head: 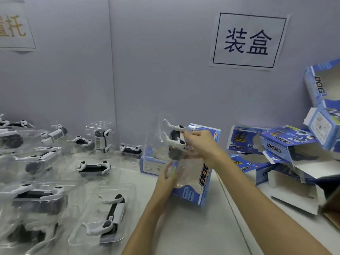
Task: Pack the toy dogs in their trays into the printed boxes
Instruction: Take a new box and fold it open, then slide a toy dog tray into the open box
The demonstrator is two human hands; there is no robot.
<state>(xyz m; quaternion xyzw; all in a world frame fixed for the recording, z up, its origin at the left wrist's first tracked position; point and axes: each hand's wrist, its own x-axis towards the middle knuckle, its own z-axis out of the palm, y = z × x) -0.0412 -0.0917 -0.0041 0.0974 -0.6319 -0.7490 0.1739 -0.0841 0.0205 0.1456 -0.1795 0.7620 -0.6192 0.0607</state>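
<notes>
Head view: right hand (199, 144) fingers pinch glossy toy dog (175, 142) in clear tray; left hand (170, 176) fingers spread.

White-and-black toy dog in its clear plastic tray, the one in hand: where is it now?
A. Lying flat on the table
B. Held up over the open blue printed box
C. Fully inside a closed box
B: the right hand holds the white-and-black toy dog above the blue printed box.
</notes>
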